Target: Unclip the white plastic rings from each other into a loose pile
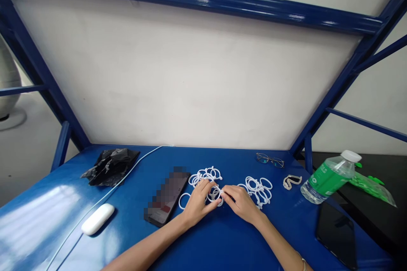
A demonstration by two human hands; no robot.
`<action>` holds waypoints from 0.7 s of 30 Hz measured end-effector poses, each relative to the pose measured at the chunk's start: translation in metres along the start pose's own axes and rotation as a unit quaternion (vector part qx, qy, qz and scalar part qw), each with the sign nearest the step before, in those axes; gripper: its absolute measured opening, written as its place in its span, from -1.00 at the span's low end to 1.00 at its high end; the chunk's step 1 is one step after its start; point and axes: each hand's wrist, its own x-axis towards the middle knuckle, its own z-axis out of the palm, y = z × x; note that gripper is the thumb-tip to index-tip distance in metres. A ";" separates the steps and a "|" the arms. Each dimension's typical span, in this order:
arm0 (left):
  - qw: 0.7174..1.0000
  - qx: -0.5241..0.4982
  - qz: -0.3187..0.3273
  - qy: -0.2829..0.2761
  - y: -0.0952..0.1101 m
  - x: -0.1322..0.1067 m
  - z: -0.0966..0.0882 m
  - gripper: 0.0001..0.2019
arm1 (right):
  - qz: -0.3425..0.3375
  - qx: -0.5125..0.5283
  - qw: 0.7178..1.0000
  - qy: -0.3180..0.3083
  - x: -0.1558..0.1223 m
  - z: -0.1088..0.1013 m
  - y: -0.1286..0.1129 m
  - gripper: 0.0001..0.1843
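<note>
A white plastic ring (pixel 213 200) with a small knob, like a curtain ring, is between my two hands near the middle of the blue tabletop. Closed around its left side is my left hand (pixel 201 203). My right hand (pixel 239 201) pinches the ring's right edge, at the knob. Behind my left hand lies a pile of similar white rings (pixel 213 172), and a single ring (pixel 180 201) rests beside that hand. Another pile of rings (pixel 266 188) lies to the right, partly behind my right hand.
Left of my hands are a phone with a pixelated screen (pixel 170 199), a white case (pixel 98 219), a cable (pixel 106 194) and a black plastic bag (pixel 111 166). On the right are glasses (pixel 269 160), a beaded strand (pixel 291 182), a bottle (pixel 329 178) and a dark phone (pixel 336 233). Blue bars surround the table.
</note>
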 end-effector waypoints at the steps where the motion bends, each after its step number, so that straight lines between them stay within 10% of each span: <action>1: 1.000 -0.001 0.000 -0.001 0.000 0.000 0.000 -0.72 | 0.000 0.001 1.000 0.000 0.000 0.000 0.000 -0.69; 21: 1.000 0.019 0.005 0.004 0.000 -0.001 0.001 -0.70 | 0.000 0.009 1.000 -0.007 -0.001 -0.001 0.002 -0.67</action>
